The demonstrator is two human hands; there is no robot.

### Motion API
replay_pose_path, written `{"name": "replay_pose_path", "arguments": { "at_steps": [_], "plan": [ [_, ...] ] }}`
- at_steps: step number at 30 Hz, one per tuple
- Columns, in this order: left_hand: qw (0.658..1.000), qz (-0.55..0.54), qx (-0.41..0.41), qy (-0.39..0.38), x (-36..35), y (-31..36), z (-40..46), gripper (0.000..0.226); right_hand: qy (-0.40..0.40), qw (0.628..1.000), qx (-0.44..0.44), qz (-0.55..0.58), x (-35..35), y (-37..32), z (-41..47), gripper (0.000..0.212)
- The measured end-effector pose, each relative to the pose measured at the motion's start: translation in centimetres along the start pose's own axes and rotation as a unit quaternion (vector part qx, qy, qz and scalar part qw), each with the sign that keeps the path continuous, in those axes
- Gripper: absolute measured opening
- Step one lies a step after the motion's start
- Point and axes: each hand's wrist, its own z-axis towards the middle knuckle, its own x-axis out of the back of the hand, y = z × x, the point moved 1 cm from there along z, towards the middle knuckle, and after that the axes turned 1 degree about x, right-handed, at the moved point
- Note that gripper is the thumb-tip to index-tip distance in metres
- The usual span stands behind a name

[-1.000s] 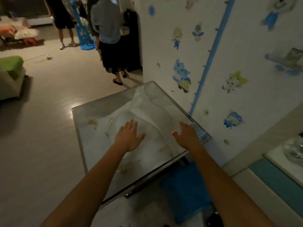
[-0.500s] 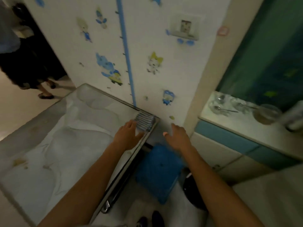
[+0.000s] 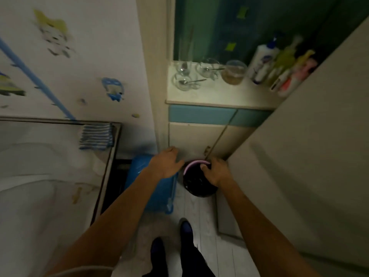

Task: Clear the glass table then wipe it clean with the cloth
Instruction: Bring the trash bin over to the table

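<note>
Your left hand point(image 3: 166, 161): arm outstretched, fingers spread, holding nothing | your right hand point(image 3: 216, 172): fingers curled over bin point(image 3: 196, 181) rim | cloth point(image 3: 95, 136), table point(image 3: 40, 176): left of both hands

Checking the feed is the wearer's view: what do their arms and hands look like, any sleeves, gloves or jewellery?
Both forearms are bare right up to the bottom edge of the frame, with no sleeves in view. The left hand and right hand have no gloves, and no watch, ring or bracelet shows. The picture is dim and slightly blurred, so small marks cannot be told.
</note>
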Motion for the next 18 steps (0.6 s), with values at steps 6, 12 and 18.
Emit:
{"name": "replay_pose_path", "arguments": {
  "at_steps": [6, 12, 18],
  "plan": [
    [0.999, -0.019, -0.003, -0.042, -7.4, 2.6, 5.4, 0.055, -0.005, 0.999, -0.029, 0.036, -3.4, 6.5, 2.9, 0.062],
    [0.993, -0.083, 0.038, -0.072, -17.7, 1.0, 14.3, 0.048, -0.003, 0.996, -0.047, 0.076, -9.2, 13.7, 10.3, 0.063],
    [0.99, -0.066, 0.058, -0.11, -29.2, -3.6, 23.2, 0.064, -0.017, 0.985, -0.073, 0.153, -18.9, 20.1, 18.9, 0.063]
  ]
}}
